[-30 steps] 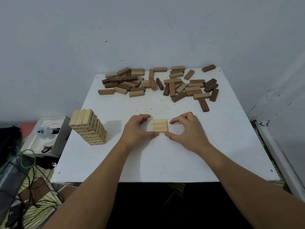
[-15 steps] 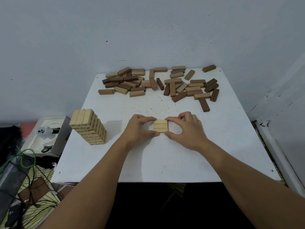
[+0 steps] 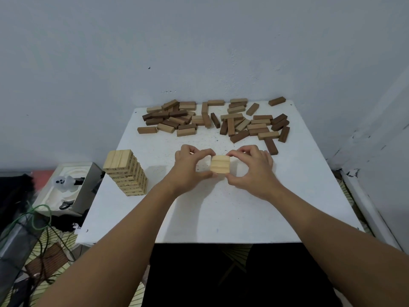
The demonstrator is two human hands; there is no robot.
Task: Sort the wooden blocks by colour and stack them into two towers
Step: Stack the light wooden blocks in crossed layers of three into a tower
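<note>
Left hand (image 3: 188, 168) and right hand (image 3: 254, 171) pinching set of three light blocks (image 3: 219, 164) from opposite sides, thumbs and forefingers curling round its edges, at middle of white table (image 3: 287, 196); whether set is resting on table or lifting clear, cannot tell
Light-block tower (image 3: 126, 171) standing upright near table's left edge, well apart from hands
Pile of mixed light and dark blocks (image 3: 212, 120) lying loose along far edge by wall
</note>
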